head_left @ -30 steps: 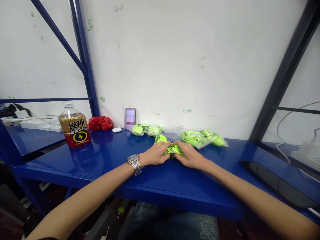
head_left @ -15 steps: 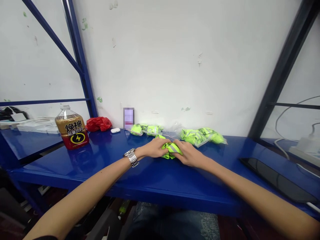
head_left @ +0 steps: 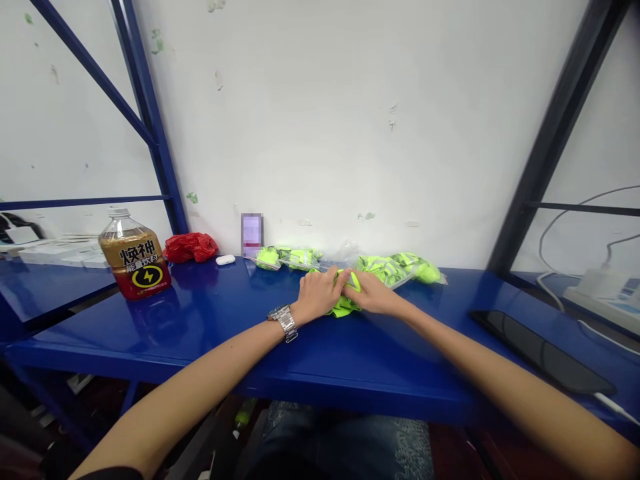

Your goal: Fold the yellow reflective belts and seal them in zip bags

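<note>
A bundled neon-yellow reflective cloth (head_left: 345, 307) is held just above or on the blue table, near its middle. My left hand (head_left: 318, 293) is closed over the cloth's left side, its fingers reaching across the top. From the right, my right hand (head_left: 374, 293) grips the same cloth, with a loop of it showing by the thumb. The two hands touch. Behind them lie neon-yellow bundles in clear plastic, one pair at the left (head_left: 299, 257) and a larger group at the right (head_left: 400, 268).
On the blue table (head_left: 210, 327) stand a large drink bottle (head_left: 137, 257) and a phone-like upright item (head_left: 252, 235). A red plastic bag (head_left: 191, 247) and white case (head_left: 225, 259) lie between them. At right are a black tablet (head_left: 543, 350), cables and a power strip (head_left: 610, 293).
My left hand has moved over the top of the cloth and closer to my right hand. The cloth is more covered and looks more compact. The view has shifted slightly.
</note>
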`<state>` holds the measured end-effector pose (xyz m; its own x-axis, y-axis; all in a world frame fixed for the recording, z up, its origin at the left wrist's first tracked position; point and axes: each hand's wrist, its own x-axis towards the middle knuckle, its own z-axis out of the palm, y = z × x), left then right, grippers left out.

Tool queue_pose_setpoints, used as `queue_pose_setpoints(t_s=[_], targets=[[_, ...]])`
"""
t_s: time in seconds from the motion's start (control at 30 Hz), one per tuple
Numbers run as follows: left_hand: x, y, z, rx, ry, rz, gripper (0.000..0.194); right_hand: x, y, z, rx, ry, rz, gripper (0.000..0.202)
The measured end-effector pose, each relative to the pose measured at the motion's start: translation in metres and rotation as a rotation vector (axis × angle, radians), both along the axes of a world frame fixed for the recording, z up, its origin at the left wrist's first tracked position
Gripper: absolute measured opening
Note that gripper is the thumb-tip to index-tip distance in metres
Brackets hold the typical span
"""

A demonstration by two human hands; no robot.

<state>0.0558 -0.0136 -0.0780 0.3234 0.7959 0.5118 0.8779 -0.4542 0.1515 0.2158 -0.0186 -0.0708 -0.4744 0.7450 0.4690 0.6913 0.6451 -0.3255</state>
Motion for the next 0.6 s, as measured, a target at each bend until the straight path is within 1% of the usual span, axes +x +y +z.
queue_pose_setpoints(t_s=[0.1, 0.17, 0.2, 0.23, 0.3, 0.33, 0.4, 0.43, 0.5, 0.57, 0.6], targets=[[-0.001, 0.006, 0.002, -0.022, -0.016, 0.039, 0.069, -0.004, 0.002, -0.004, -0.022, 0.104, 0.062, 0.017], [-0.003, 0.009, 0.004, -0.050, -0.021, 0.040, 0.074, -0.006, 0.005, -0.011, -0.036, 0.188, 0.093, 0.019], [-0.004, 0.010, 0.004, -0.072, -0.015, 0.035, 0.075, -0.007, 0.007, -0.015, -0.048, 0.221, 0.086, 0.020], [-0.004, 0.012, 0.004, -0.096, -0.005, 0.032, 0.077, -0.007, 0.009, -0.019, -0.063, 0.245, 0.064, 0.021], [-0.002, 0.014, 0.003, -0.143, 0.023, 0.022, 0.077, -0.008, 0.012, -0.026, -0.095, 0.254, -0.026, 0.025], [-0.001, 0.015, 0.003, -0.155, 0.035, 0.019, 0.076, -0.008, 0.013, -0.029, -0.109, 0.231, -0.078, 0.027], [0.001, 0.016, 0.001, -0.127, 0.046, 0.029, 0.072, -0.008, 0.012, -0.031, -0.113, 0.153, -0.166, 0.031], [0.002, 0.017, 0.000, -0.098, 0.041, 0.036, 0.070, -0.008, 0.012, -0.032, -0.094, 0.106, -0.204, 0.032], [0.002, 0.020, -0.001, -0.080, 0.015, 0.034, 0.065, -0.008, 0.011, -0.033, 0.002, 0.030, -0.274, 0.032], [0.001, 0.026, -0.003, -0.162, -0.026, -0.005, 0.059, -0.008, 0.011, -0.034, 0.117, 0.006, -0.304, 0.031], [0.001, 0.029, -0.003, -0.220, -0.043, -0.031, 0.056, -0.008, 0.012, -0.034, 0.148, 0.013, -0.286, 0.029]])
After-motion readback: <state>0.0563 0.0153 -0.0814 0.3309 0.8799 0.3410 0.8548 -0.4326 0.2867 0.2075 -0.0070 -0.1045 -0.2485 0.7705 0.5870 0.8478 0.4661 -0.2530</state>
